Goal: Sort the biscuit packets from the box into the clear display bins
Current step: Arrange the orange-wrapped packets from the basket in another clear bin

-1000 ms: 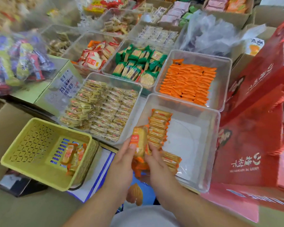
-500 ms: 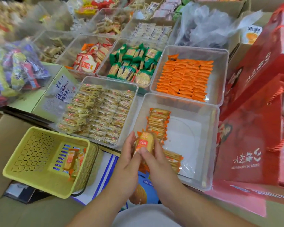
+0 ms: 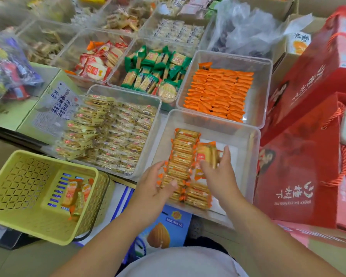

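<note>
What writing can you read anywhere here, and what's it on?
"240 x 20", roughly, after a blurred Chinese label: blue carton.
Large Chinese characters and a small Latin line, both upside down, unreadable: red gift box.
Chinese print, too blurred: pale green carton.
Red label, too small: biscuit packet in the right hand.

Your nearest clear bin (image 3: 248, 148), a neat column of orange-edged biscuit packets (image 3: 181, 156) standing on edge inside, a short row (image 3: 197, 194) across its front, one packet (image 3: 207, 154) pinched in your right hand (image 3: 220, 176) beside the column
</note>
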### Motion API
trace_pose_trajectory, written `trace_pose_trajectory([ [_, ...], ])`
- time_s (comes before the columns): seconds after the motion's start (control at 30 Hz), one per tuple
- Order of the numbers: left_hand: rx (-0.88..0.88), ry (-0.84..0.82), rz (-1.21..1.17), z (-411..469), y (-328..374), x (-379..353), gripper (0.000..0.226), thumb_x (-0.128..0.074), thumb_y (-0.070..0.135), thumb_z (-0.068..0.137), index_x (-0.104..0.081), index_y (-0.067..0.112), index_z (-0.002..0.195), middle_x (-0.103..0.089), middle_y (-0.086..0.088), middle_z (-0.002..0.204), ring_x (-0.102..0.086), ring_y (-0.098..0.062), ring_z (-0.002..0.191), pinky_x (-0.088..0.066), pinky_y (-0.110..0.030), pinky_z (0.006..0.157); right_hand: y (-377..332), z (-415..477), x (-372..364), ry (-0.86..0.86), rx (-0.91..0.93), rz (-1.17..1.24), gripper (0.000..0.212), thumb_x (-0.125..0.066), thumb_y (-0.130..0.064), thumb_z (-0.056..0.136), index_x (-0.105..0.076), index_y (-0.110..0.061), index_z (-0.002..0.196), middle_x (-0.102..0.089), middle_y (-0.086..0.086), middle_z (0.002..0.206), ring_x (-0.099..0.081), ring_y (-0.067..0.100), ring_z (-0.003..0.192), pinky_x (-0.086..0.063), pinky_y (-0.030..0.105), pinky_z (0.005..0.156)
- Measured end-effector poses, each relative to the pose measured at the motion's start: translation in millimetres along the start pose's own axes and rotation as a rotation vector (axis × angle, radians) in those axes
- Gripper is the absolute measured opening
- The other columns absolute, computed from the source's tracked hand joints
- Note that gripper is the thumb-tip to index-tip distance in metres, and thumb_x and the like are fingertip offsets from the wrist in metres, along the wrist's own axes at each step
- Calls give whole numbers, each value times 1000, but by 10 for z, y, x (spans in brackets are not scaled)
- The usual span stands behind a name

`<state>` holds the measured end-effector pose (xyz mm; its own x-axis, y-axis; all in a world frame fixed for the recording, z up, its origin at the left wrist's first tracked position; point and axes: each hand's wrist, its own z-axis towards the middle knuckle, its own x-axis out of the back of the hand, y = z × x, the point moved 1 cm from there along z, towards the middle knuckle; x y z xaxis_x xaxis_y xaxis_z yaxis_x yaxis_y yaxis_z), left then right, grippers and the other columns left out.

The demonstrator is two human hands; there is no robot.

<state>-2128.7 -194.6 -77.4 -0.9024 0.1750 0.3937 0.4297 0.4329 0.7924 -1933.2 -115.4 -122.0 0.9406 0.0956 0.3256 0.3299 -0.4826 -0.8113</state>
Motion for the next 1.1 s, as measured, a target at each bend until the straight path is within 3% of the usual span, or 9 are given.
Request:
trace_pose_trajectory([
  [0.13, 110, 119, 384, 142, -192, 68, 81, -62, 53, 97, -24, 23, 162, -27, 3, 165, -20, -18, 152, -24, -37, 120, 238, 426, 71, 180, 73, -478, 101, -63, -46, 94, 9, -21, 161, -33, 11, 154, -46, 35, 128, -46, 43, 87],
  [0.33, 149, 30, 274, 96, -370, 50, 98, -63, 56, 95, -1, 26, 166, -7, 4, 172, -13, -17, 157, -23, -32, 119, 616, 580, -84, -142, 126, -996, 95, -62, -35, 95, 6, -29, 161, -29, -5, 161, -35, 31, 138, -43, 51, 97],
  [0.47, 198, 15, 131, 126, -443, 117, 99, -67, 54, 94, -2, 32, 165, -9, 8, 172, -22, -17, 156, -31, -37, 119, 701, 661, -45, -357, 127, -847, 89, -68, -35, 94, -12, -25, 163, -22, -2, 167, -16, 28, 153, -27, 42, 119],
  [0.57, 215, 3, 79, 157, -454, 150, 98, -68, 51, 94, -5, 31, 166, -15, 8, 171, -28, -17, 153, -33, -36, 118, 698, 689, -32, -305, 108, -785, 74, -57, -40, 101, -23, -12, 160, -26, 9, 165, -18, 32, 153, -18, 38, 123],
  [0.63, 220, 7, 65, 173, -461, 147, 97, -69, 51, 94, -7, 30, 166, -18, 8, 170, -30, -17, 152, -34, -35, 117, 700, 682, -29, -213, 91, -854, 63, -48, -39, 105, -27, -10, 157, -29, 14, 163, -23, 33, 150, -20, 38, 122],
  [0.73, 226, 0, 62, 189, -500, 149, 97, -68, 53, 93, -6, 32, 165, -20, 9, 170, -31, -16, 151, -35, -36, 117, 700, 613, -24, -171, -14, -905, 60, -45, -37, 105, -21, -25, 159, -24, 10, 163, -24, 38, 144, -30, 44, 113],
  [0.93, 227, -40, 17, 180, -562, 145, 97, -67, 53, 94, 0, 40, 163, -19, 10, 170, -38, -4, 129, -37, -28, 102, 521, 620, -92, -263, -242, -800, 64, -46, -8, 100, -24, -37, 152, -28, 12, 141, -63, 36, 87, -62, 44, 75],
  [1.03, 237, -51, 2, 184, -584, 120, 101, -69, 52, 93, 4, 42, 163, -16, 10, 170, -33, -15, 148, -42, -29, 103, 420, 619, -111, -302, -277, -717, 55, -45, -24, 104, -25, -37, 153, -25, 14, 142, -63, 34, 83, -61, 48, 81],
  [1.1, 258, -54, -12, 204, -587, 104, 102, -69, 51, 93, 5, 42, 162, -15, 10, 170, -31, -20, 151, -46, -16, 85, 374, 610, -137, -319, -278, -648, 54, -45, -38, 105, -25, -36, 155, -23, 15, 146, -60, 28, 79, -59, 43, 85],
])
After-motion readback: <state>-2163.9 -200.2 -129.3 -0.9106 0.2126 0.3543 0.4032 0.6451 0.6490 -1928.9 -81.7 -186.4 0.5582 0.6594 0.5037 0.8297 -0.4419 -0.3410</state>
